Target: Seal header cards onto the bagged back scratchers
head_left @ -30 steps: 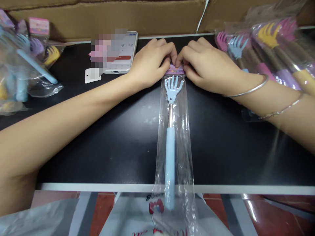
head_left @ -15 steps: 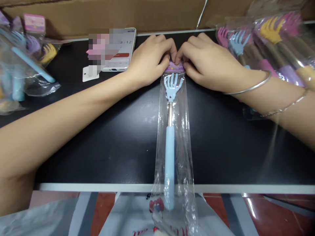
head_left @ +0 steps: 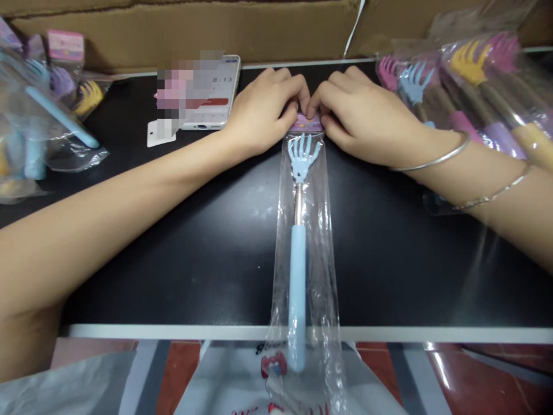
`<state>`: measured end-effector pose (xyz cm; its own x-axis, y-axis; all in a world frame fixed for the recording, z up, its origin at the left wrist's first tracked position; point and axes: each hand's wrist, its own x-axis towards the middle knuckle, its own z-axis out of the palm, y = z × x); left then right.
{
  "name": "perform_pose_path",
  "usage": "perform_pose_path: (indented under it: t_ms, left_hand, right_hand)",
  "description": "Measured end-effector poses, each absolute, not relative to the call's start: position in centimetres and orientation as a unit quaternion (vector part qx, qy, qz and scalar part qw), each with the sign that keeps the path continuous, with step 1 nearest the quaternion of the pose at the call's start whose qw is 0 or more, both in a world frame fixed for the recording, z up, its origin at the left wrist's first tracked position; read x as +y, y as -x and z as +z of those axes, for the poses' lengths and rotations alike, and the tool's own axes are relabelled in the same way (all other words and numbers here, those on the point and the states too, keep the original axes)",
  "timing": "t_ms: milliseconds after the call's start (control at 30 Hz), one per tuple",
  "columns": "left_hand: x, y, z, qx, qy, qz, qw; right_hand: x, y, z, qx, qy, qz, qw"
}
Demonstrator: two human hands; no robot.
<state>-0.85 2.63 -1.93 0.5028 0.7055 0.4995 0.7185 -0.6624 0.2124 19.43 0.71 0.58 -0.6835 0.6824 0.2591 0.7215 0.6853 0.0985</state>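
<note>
A light blue back scratcher (head_left: 298, 253) with a claw head lies in a clear plastic sleeve (head_left: 322, 276) across the black table (head_left: 207, 242), its handle end hanging over the near edge. A pink header card (head_left: 306, 121) sits at the sleeve's far end. My left hand (head_left: 263, 112) and my right hand (head_left: 363, 115) meet there, fingers curled and pinching the card from both sides. Two bangles circle my right forearm.
A phone (head_left: 216, 92) and a small white tag (head_left: 158, 132) lie at the back left. Bagged scratchers are heaped at the far left (head_left: 38, 127) and at the right (head_left: 475, 92). Cardboard boxes (head_left: 181, 29) line the back. A white plastic bag (head_left: 242, 380) sits below the table edge.
Hardly anything has moved; both hands stay pinched on the header card and only the view has shifted slightly.
</note>
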Motion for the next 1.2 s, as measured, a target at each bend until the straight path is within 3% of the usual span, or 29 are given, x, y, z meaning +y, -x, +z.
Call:
perform_pose_path:
  t_ms: [1200]
  left_hand:
    - [2.84, 1.1, -1.52, -0.411, 0.874, -0.259, 0.006]
  right_hand:
    - [0.63, -19.08, 0.66, -0.91, 0.394, -0.106, 0.076]
